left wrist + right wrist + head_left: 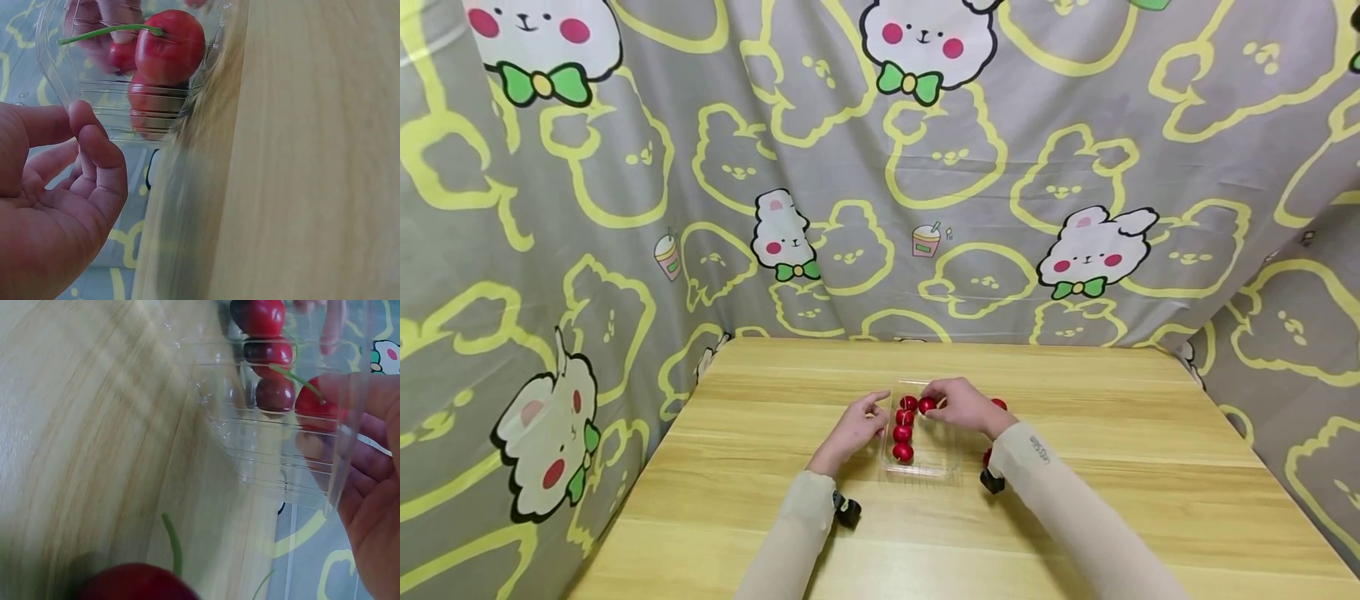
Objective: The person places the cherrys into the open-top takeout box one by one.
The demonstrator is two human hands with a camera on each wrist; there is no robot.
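Toward the far edge of the counter [760,442], midway between its side edges: cherries [902,434] in a clear plastic box [936,451].

Right hand [964,407] has one cherry [927,406] pinched at the box's far end, beside the row down its left side. Left hand [859,421] is at the left wall with bent fingers, can't tell if they actually grip it. Couple of loose cherries [998,403] sit on the box's other side, toward the counter's right edge.

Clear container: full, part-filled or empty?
Part-filled. In the head view, red cherries line the left side of the clear container; the right hand holds another cherry inside, and bare base shows near right.
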